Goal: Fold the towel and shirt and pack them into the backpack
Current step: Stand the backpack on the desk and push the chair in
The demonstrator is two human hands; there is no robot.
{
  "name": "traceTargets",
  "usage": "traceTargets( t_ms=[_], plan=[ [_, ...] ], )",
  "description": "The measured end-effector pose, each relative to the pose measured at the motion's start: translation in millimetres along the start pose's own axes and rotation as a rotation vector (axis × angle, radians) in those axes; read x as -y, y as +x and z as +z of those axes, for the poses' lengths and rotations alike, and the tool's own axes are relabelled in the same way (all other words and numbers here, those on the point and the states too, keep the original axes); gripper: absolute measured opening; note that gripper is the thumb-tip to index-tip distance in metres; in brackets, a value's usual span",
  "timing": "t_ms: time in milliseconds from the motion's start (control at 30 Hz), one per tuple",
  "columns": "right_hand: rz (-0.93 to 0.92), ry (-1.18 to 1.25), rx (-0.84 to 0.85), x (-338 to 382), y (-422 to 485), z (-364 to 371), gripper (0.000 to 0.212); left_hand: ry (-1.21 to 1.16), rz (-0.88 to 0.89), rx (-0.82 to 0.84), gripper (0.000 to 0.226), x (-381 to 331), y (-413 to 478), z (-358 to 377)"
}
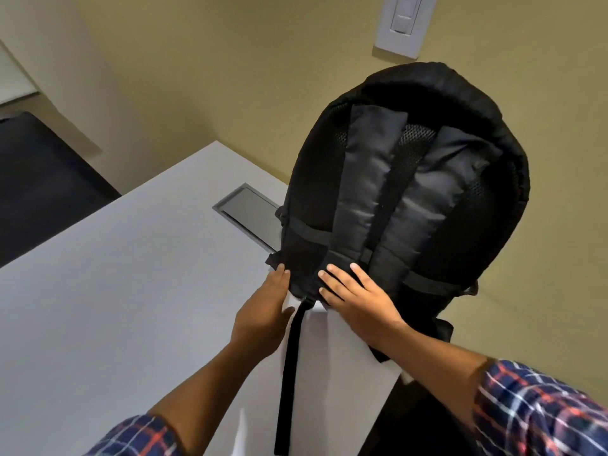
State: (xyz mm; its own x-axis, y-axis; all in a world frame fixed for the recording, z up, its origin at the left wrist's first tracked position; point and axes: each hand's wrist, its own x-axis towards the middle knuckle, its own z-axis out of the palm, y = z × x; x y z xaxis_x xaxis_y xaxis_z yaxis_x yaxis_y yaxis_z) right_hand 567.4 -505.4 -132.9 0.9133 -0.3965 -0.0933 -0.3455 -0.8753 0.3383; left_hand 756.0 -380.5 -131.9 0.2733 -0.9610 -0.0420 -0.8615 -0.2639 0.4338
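Observation:
A black backpack (408,179) stands upright at the right corner of a white table (115,307), its padded shoulder straps and mesh back facing me. My right hand (355,297) lies flat, fingers spread, on the lower end of the left shoulder strap. My left hand (263,311) touches the backpack's lower left side with fingers straight, palm inward. A loose black strap (289,373) hangs from the bottom of the backpack over the table. No towel or shirt is in view.
A grey metal cable hatch (246,212) is set into the table just left of the backpack. A dark chair (42,185) stands at the far left. A white wall switch plate (404,24) is behind the backpack. The table edge runs under my right forearm.

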Motion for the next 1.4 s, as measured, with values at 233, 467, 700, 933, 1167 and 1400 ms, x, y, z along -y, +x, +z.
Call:
traceTargets(
  t_ms=[233,467,700,933,1167,1400],
  plan=[
    [0.150,0.053,0.063,-20.1,28.9,4.4,0.080,0.101,-0.219,0.251,0.078,47.4,-42.9,39.1],
    [0.159,0.058,0.091,-24.5,38.5,14.0,0.081,0.070,-0.299,0.360,0.080,62.9,-56.2,59.4],
    [0.219,-0.013,0.119,-45.3,71.1,15.6,0.081,0.004,-0.318,0.357,0.079,64.9,-57.0,62.7],
    [0.197,-0.017,0.112,-50.9,78.4,22.7,0.077,-0.018,-0.314,0.377,0.081,68.4,-53.9,64.0],
    [0.158,0.162,0.045,-38.7,62.2,24.0,0.074,-0.006,-0.328,0.375,0.080,63.5,-52.8,62.7],
    [-0.072,0.333,-0.002,61.6,21.8,50.2,0.069,0.081,-0.333,0.374,0.077,63.6,-54.3,69.8]
  ],
)
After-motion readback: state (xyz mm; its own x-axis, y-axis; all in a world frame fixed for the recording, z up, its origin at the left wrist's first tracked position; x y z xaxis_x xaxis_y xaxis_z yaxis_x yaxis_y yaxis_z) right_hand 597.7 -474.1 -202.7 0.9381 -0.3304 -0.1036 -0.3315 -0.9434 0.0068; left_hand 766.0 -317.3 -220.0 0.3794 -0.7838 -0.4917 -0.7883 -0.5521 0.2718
